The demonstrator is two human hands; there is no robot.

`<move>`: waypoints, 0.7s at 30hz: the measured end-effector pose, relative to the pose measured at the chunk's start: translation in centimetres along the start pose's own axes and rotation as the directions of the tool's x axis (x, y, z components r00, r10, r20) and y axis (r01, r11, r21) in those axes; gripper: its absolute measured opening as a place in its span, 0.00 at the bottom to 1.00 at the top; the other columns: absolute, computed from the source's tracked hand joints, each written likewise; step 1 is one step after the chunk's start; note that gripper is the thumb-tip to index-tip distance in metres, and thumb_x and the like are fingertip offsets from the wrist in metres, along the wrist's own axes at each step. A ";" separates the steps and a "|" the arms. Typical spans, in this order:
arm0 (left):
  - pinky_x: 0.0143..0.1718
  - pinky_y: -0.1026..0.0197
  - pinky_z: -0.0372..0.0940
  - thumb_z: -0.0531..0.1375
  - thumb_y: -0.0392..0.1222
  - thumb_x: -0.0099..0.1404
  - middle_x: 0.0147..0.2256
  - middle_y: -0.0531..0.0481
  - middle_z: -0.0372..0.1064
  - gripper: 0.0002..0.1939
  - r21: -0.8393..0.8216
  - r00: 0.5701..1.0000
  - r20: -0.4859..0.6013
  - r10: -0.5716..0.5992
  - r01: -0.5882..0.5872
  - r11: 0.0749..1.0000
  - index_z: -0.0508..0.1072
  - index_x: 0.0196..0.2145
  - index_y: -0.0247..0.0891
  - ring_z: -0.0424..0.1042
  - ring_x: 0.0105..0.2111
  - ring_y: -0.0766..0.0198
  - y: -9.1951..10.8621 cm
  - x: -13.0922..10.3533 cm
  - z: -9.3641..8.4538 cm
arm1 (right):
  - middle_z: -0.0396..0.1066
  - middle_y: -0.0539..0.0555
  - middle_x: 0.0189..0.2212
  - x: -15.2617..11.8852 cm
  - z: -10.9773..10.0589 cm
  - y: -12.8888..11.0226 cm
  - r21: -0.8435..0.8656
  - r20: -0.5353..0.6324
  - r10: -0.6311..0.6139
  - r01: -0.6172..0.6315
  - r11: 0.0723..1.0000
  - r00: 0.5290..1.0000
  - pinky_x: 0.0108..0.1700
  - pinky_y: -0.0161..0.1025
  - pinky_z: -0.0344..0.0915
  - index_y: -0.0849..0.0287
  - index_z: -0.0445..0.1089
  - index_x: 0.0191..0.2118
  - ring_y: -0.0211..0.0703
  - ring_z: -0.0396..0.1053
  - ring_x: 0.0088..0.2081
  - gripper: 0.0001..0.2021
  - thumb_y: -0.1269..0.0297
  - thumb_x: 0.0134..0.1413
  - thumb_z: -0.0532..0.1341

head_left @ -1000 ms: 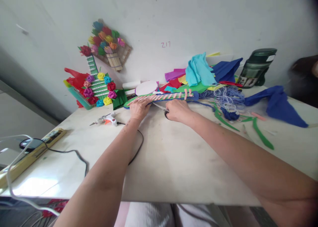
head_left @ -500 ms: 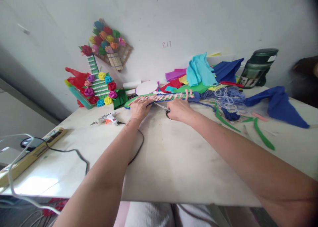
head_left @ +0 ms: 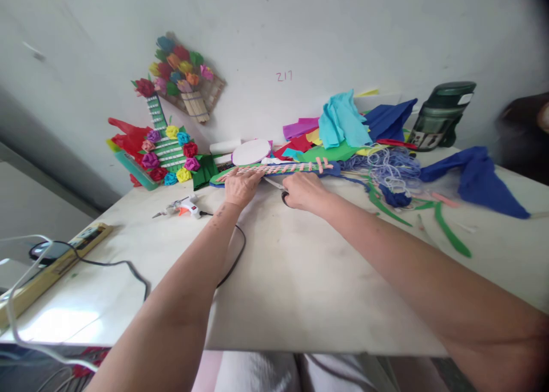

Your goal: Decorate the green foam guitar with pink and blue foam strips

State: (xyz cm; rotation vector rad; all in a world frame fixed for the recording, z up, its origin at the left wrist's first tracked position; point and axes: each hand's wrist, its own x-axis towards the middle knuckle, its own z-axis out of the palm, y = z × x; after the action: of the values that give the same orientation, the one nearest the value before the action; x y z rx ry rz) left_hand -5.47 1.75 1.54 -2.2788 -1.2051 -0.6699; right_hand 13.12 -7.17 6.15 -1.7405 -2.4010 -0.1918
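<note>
My right hand (head_left: 305,190) is closed around the black handles of a pair of scissors (head_left: 285,198). The blades point left, toward the near blue edge of a long craft piece (head_left: 295,167). That piece looks guitar-shaped, with green and blue layers, pale strings along it and small pink strips across. My left hand (head_left: 241,188) grips its near edge, fingers lying over the top; the thumb is hidden. The scissor tips are close to my left fingers, and I cannot make out whether they are cutting.
A white glue gun (head_left: 184,208) lies to the left, its cord running forward. Behind it stands a flowered guitar craft (head_left: 169,151). A power strip (head_left: 94,236) sits at the left edge. Paper sheets (head_left: 343,123), tangled yarn (head_left: 394,166), green scraps (head_left: 450,232) and a dark bottle (head_left: 437,117) are to the right.
The whole view has shifted slightly. Both hands keep nearly the same places on the craft piece and the scissors.
</note>
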 end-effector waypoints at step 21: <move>0.56 0.50 0.54 0.49 0.39 0.65 0.43 0.50 0.73 0.16 -0.025 1.000 -0.015 -0.021 0.021 0.999 0.74 0.43 0.47 0.73 0.42 0.59 0.6 -0.4 1.4 | 0.74 0.66 0.36 0.5 0.8 0.1 0.023 0.010 -0.011 0.010 1.000 1.000 0.37 0.41 0.64 0.64 0.73 0.39 0.52 0.71 0.40 0.14 0.69 0.46 0.55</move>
State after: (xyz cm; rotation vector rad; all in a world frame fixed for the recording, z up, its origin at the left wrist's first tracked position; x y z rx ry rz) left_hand -4.89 2.04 0.10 -2.2798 -1.2213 -0.7129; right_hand 13.05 -6.53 5.43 -1.7233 -2.4102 -0.1560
